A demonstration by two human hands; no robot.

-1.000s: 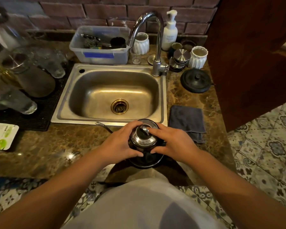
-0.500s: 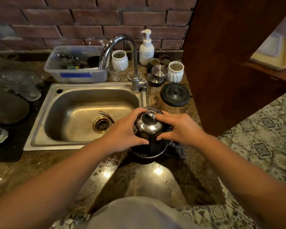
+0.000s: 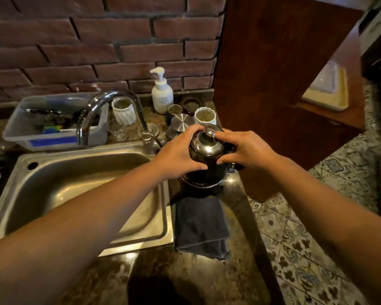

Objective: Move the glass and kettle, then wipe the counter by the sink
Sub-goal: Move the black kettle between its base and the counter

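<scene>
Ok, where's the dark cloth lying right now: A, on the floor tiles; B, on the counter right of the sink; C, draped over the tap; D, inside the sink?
B: the dark cloth lies flat on the counter beside the sink, just in front of the kettle.

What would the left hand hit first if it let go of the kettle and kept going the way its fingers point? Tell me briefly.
The left hand points away and to the right, so it would probably meet the steel-lidded canister just behind the kettle first, with the white ribbed cup next. Depth is hard to judge.
</scene>
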